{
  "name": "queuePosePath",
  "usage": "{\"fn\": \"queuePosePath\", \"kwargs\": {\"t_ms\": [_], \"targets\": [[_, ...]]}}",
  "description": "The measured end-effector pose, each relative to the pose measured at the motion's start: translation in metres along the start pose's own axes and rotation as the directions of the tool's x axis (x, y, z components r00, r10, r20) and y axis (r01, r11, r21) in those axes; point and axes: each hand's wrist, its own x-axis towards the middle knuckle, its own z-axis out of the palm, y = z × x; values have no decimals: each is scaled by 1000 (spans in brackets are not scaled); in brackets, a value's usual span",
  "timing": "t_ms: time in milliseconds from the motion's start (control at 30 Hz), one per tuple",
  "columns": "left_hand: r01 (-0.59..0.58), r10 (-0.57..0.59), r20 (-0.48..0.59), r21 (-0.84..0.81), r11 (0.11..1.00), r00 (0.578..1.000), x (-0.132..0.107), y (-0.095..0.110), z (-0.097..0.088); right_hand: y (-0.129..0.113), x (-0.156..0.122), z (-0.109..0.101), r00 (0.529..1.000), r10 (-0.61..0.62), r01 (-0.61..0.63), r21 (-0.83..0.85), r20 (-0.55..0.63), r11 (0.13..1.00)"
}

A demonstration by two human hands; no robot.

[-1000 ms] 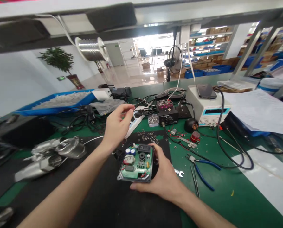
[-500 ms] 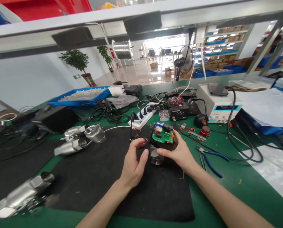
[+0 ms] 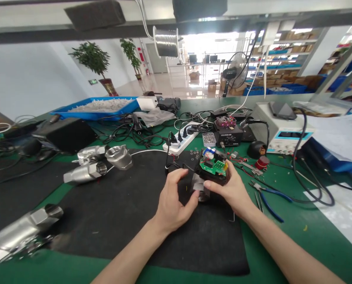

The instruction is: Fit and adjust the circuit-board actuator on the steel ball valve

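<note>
The board (image 3: pixel 217 166) is sitting in a black housing (image 3: pixel 205 172) over a metal fitting (image 3: pixel 200 184), above the mat (image 3: pixel 128 221) on the bench (image 3: pixel 300 215). The right hand (image 3: pixel 236 192) is gripping the housing at its right side, while the left hand (image 3: pixel 174 202) is standing loosely curled, fingers and thumb parted, though whether its thumb is touching the fitting I cannot tell. Pliers (image 3: pixel 261 189) are lying right of the mat.

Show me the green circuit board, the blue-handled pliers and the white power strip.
Green circuit board (image 3: pixel 215 167), head view: its component-bearing face.
Blue-handled pliers (image 3: pixel 276 193), head view: the farther handle.
White power strip (image 3: pixel 182 144), head view: its white casing.
</note>
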Motion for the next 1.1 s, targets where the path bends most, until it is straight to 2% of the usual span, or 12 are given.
{"fn": "queuePosePath", "kwargs": {"t_ms": [67,167,300,400,500,633,700,767,867,967,1033,1100], "targets": [[-60,63,-30,73,996,998,-2,8,2,-1,-6,5,1000,-1,-1,-103,-23,995],[1,-1,-5,69,998,1000,-6,15,9,0,-17,12,998,-16,0,-286,-55,958],[187,-187,16,-179,966,982,-11,11,16,1,-31,16,998,-53,55,-455,17,889],[340,-346,61,-407,848,936,-7,10,14,0,-38,14,988,-128,153,-550,84,821],[436,-426,140,-492,753,894,2,12,5,-2,-41,11,965,-240,254,-612,106,749],[468,-369,291,-626,624,882,15,14,-8,-1,-39,3,927,-366,340,-590,80,732],[490,-324,369,-690,533,871,17,13,-12,-1,-37,-2,910,-409,378,-554,74,741],[508,-290,417,-713,483,862,18,10,-13,-1,-35,-8,893,-445,410,-525,67,746],[509,-268,434,-711,486,860,16,6,-12,0,-32,-14,887,-460,416,-483,30,770],[510,-298,414,-680,527,860,14,6,-10,3,-30,-14,909,-417,363,-442,-26,820],[538,-349,409,-634,555,843,13,10,-8,3,-28,-12,915,-399,332,-448,-61,830],[590,-434,400,-567,575,807,12,13,-6,-2,-24,-11,907,-409,312,-492,-100,812]]}}
